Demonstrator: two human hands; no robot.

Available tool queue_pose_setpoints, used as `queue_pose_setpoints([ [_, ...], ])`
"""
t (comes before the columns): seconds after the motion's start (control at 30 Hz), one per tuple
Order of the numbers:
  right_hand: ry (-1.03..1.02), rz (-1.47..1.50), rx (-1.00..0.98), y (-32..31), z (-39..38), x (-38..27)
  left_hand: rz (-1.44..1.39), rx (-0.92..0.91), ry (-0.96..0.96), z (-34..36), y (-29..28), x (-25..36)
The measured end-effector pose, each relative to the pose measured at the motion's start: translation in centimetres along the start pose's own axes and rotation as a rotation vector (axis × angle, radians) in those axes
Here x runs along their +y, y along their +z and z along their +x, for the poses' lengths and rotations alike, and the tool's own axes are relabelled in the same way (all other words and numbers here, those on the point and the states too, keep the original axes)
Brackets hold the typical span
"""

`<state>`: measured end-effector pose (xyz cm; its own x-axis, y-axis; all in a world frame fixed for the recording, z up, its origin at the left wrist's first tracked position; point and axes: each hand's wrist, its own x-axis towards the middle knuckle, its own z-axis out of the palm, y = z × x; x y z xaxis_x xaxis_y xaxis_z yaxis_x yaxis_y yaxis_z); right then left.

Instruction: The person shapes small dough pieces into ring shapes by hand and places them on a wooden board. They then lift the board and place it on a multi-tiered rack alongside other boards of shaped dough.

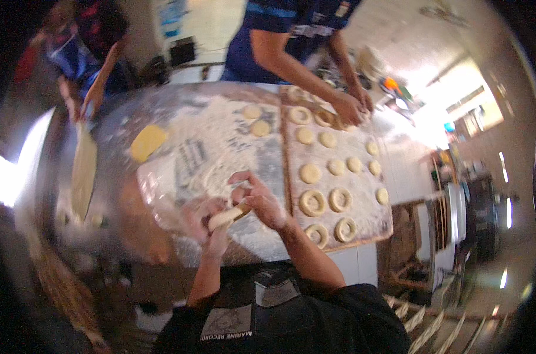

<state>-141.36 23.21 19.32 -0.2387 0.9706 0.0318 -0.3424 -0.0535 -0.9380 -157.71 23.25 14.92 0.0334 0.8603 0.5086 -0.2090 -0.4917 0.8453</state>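
Above the near part of the floured table, I hold a piece of dough [228,218] between both hands. It shows as a thick pale band, seen partly edge-on; whether it is a full ring cannot be made out. My left hand [200,218], a little blurred, grips its left end from below. At the other end, my right hand [262,200] curls its fingers around the dough. Beyond them, loose flour [220,130] covers the tabletop, with a dough round [260,128] lying on it. A clear plastic sheet [156,197] lies left of my hands.
To the right, a floured wooden board [353,150] carries several dough rings [312,202] and rounds [310,173]. A co-worker's hands [353,109] work at its far end. Another person, far left, holds a long dough strip [84,171]. A yellow scraper-like piece [148,143] lies on the table.
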Motion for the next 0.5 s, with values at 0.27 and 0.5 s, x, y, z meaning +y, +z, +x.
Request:
queue_pose_setpoints([
  [0.27,-0.036,-0.206,0.032,0.4,-1.5,-4.2,0.090,0.179,-0.311,0.3,5.3,0.4],
  [0.5,-0.045,-0.252,0.153,-4.7,-7.2,-6.4,-0.001,-0.044,-0.287,-1.1,10.4,0.0],
])
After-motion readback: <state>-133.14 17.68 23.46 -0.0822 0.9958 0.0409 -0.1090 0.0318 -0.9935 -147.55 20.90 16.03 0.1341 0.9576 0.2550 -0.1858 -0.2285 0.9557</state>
